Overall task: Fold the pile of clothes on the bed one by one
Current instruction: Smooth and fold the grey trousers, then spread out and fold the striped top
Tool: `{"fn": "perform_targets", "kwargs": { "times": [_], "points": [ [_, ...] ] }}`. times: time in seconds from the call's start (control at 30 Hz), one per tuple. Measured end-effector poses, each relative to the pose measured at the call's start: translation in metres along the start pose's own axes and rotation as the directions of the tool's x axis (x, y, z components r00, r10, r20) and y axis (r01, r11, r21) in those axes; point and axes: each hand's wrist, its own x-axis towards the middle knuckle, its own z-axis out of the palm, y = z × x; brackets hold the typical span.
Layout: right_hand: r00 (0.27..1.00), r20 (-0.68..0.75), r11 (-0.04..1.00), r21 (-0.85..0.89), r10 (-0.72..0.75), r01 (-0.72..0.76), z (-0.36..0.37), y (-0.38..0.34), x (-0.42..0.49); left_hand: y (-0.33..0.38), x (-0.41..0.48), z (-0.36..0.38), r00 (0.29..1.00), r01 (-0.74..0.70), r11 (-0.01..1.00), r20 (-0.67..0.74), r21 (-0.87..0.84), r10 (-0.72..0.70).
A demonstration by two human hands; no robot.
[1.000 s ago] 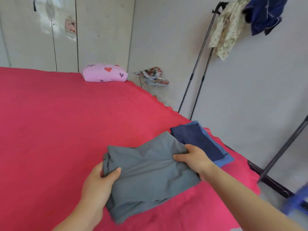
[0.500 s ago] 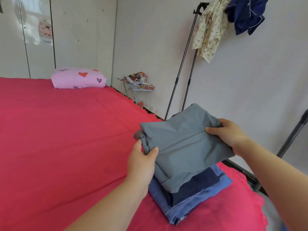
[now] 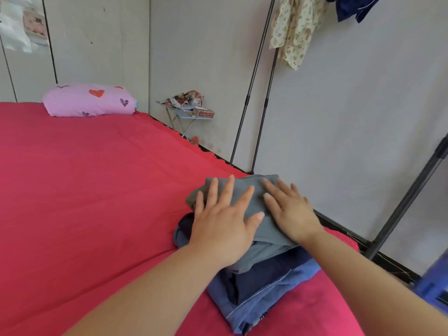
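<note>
Pressing both hands flat on a folded grey garment (image 3: 247, 181) that tops the stack

Left hand (image 3: 218, 226) and right hand (image 3: 291, 214) both lie palm-down on it, fingers straight and spread, not gripping anything. The grey piece sits on a folded navy garment (image 3: 261, 275), which sits on a lighter blue one (image 3: 266, 301), all stacked lower right of centre on the red bed (image 3: 97, 190), near its right edge. Upper left of the frame there's a pink pillow (image 3: 89, 100) with hearts, on the bed by the wall. Past the bed edge, mid-frame, a small folding table (image 3: 186, 115) holds some clutter I can't make out. Two dark rack poles (image 3: 252, 93) run up the wall, with a floral garment (image 3: 293, 27) and a dark blue one (image 3: 351, 7) hanging at the top right.
</note>
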Motion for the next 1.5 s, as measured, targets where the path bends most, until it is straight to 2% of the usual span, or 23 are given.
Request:
{"fn": "perform_targets", "kwargs": {
  "times": [0.1,0.17,0.43,0.57,0.67,0.77,0.83,1.07,1.27,1.5],
  "points": [
    [0.992,0.125,0.997,-0.075,-0.016,0.025,0.023,-0.005,-0.003,-0.01,-0.001,0.025,0.974,0.02,0.993,0.221,0.119,-0.046],
    [0.985,0.171,0.991,-0.13,-0.007,0.03,0.039,-0.006,-0.003,-0.02,-0.005,0.04,0.948,0.057,0.992,0.306,0.112,-0.089],
    [0.978,0.206,0.982,-0.188,0.027,0.012,0.052,-0.005,-0.003,-0.026,-0.005,0.05,0.923,0.105,0.993,0.368,0.053,-0.117],
    [0.965,0.254,0.986,-0.164,0.071,-0.029,0.035,-0.01,-0.005,-0.021,-0.018,0.026,0.954,0.081,0.995,0.285,0.053,-0.093],
    [0.978,0.189,0.991,-0.116,0.088,-0.066,0.02,-0.026,-0.014,-0.029,-0.033,0.002,0.969,0.123,0.991,0.209,0.053,-0.132],
    [0.992,0.124,0.998,-0.067,0.016,-0.007,0.01,-0.06,-0.038,-0.043,-0.056,-0.024,0.971,0.147,0.982,0.171,0.121,-0.167],
    [0.988,0.144,0.997,-0.042,-0.055,0.061,0.009,-0.089,-0.061,-0.053,-0.078,-0.044,0.967,0.165,0.972,0.168,0.167,-0.193],
    [0.932,0.275,0.969,-0.013,-0.235,0.248,0.008,-0.194,-0.151,-0.093,-0.185,-0.119,0.918,0.29,0.916,0.192,0.276,-0.348],
    [0.856,0.357,0.922,0.044,-0.374,0.385,0.003,-0.299,-0.228,-0.139,-0.303,-0.192,0.86,0.431,0.841,0.131,0.328,-0.493],
    [0.721,0.396,0.803,0.077,-0.568,0.591,0.004,-0.438,-0.31,-0.203,-0.453,-0.288,0.733,0.632,0.684,0.007,0.363,-0.68]
  ]
}}
